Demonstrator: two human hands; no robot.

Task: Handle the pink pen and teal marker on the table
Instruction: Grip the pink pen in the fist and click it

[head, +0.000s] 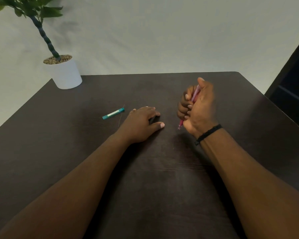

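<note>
My right hand (pixel 198 107) is raised a little above the dark table (pixel 59 144) and curled around the pink pen (pixel 195 95). The pen runs up through the fist, its tip poking out below near the heel of the hand. The teal marker (pixel 113 114) lies flat on the table, left of centre, with a pale label on its side. My left hand (pixel 141 124) rests palm down on the table just right of the marker, fingers slightly spread, holding nothing and apart from the marker.
A white pot (pixel 66 75) with a green plant stands at the table's back left corner. Two thin dark slivers (pixel 120 120) lie beside the marker. A dark piece of furniture (pixel 293 87) rises at the right, beyond the table edge.
</note>
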